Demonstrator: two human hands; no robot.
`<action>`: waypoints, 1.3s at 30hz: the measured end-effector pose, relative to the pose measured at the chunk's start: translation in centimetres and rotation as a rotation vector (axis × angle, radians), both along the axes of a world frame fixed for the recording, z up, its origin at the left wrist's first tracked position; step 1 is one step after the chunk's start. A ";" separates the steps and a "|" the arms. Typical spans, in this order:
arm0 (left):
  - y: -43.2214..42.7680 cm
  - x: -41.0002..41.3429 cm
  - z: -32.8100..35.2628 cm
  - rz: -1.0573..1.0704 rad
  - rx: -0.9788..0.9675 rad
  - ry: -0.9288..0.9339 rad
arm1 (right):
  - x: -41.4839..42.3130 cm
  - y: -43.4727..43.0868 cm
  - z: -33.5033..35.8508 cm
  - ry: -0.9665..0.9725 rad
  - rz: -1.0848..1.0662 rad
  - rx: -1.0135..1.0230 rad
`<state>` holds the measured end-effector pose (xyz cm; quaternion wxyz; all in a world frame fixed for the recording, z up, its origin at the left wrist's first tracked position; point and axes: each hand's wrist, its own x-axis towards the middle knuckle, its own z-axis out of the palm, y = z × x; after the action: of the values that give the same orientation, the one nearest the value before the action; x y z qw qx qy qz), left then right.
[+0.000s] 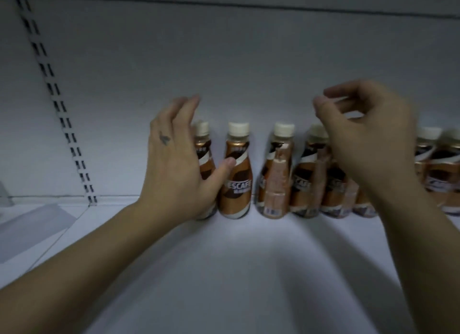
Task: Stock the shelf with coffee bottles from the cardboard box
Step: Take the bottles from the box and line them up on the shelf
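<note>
A: Head view. White shelf point(236, 259), row of coffee bottles point(276, 170) standing upright along the back panel point(224, 59). Brown and copper labels, cream caps.

B: Where are the hands?

A: The left hand point(174, 164) is at the left end of the row. Fingers spread and extended upward, palm against the endmost bottle point(202, 154), which is mostly hidden behind it. The thumb tip touches the label of the second bottle point(236, 169). Grip wide, nothing closed around.

B: And the right one?

A: The right hand point(368, 144) hangs in front of the bottles further right, above cap height, fingers loosely curled, thumb and forefinger apart. It holds nothing. It covers part of two or three bottles; exact count behind it cannot be told.

B: Spacing in the row?

A: A small gap between the second bottle and the next; the ones beyond stand touching or nearly so. Two more bottles point(438, 169) show at the right edge.

B: Other items?

A: A slotted upright point(59, 114) runs down the back panel on the left. A clear plastic divider point(32, 224) lies at lower left. The cardboard box is out of view.
</note>
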<state>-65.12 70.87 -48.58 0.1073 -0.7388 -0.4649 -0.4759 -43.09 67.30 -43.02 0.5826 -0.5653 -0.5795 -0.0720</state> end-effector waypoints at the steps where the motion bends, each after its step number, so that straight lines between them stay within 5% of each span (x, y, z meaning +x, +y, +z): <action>1: -0.4 0.7 1.3 0.018 0.056 0.085 | 1.1 0.3 -0.1 0.018 -0.036 -0.016; 5: -1.1 4.7 6.6 -0.017 0.010 0.477 | 3.5 1.4 -1.4 -0.008 -0.080 -0.140; 10: 1.4 9.3 9.4 -0.080 -0.395 0.653 | 3.6 1.9 -2.7 -0.110 -0.005 -0.293; 17: 3.5 9.6 9.6 -0.197 -0.437 0.587 | 3.2 2.9 -3.6 -0.116 -0.097 -0.206; 31: 4.3 10.1 8.4 0.037 -0.219 0.526 | 2.9 3.4 -4.4 0.470 0.511 -0.199; 39: 4.4 10.4 8.4 0.166 -0.190 0.535 | 3.2 3.5 -4.6 0.586 0.600 -0.217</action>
<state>-54.71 75.32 -40.13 0.1952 -0.8041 -0.5215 -0.2081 -39.88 70.85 -47.58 0.6549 -0.4261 -0.5325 0.3256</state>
